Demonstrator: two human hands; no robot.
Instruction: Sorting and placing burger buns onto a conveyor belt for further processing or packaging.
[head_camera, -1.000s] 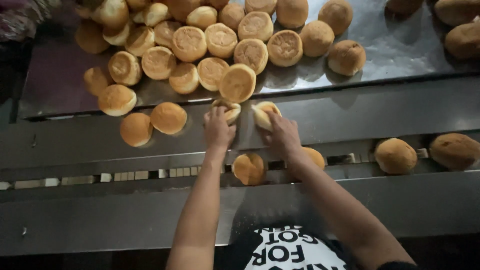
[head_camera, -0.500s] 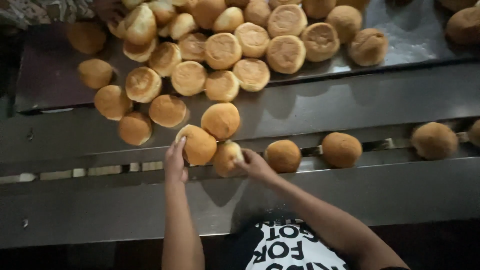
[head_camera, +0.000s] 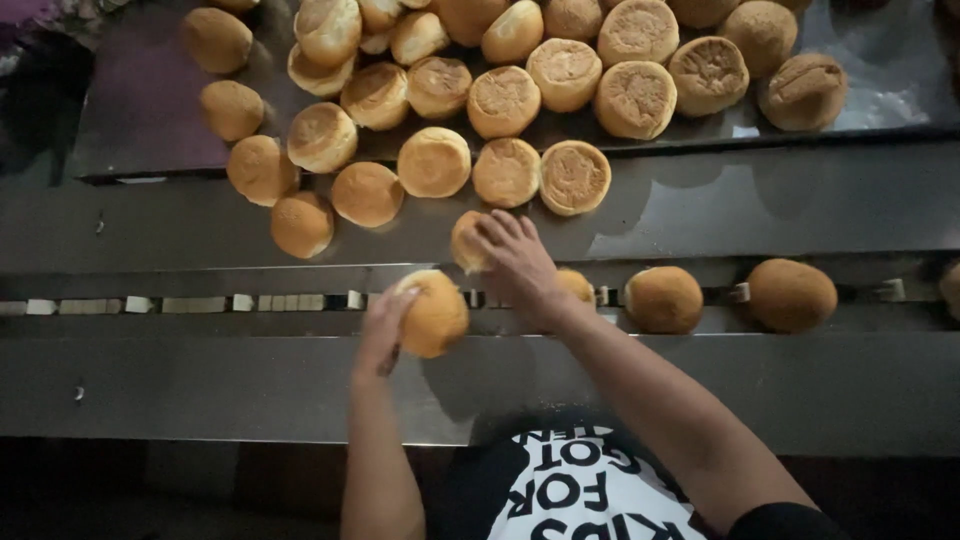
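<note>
Now, left hand (head_camera: 385, 325) cupped around a golden bun (head_camera: 433, 313), fingers curled partway and pressed to its left side, right over the slotted track (head_camera: 200, 302) running nine to three. Right hand (head_camera: 515, 262) spread flat, fingertips draped over a second bun (head_camera: 468, 240) at twelve o'clock of the first (grip looks loose, more a nudge than a clasp). Half hidden under that wrist, another bun (head_camera: 577, 285) sitting in the track. Off toward three o'clock, two more already lined up in the channel: one round one (head_camera: 664, 299), then a darker one (head_camera: 791, 294), spaced apart. Up at twelve, a big heap of buns (head_camera: 505, 100) crowding the metal tray (head_camera: 140, 110), some flipped pale side up. So: a few set in line, by the look of it, and most of the pile yet untouched.
</note>
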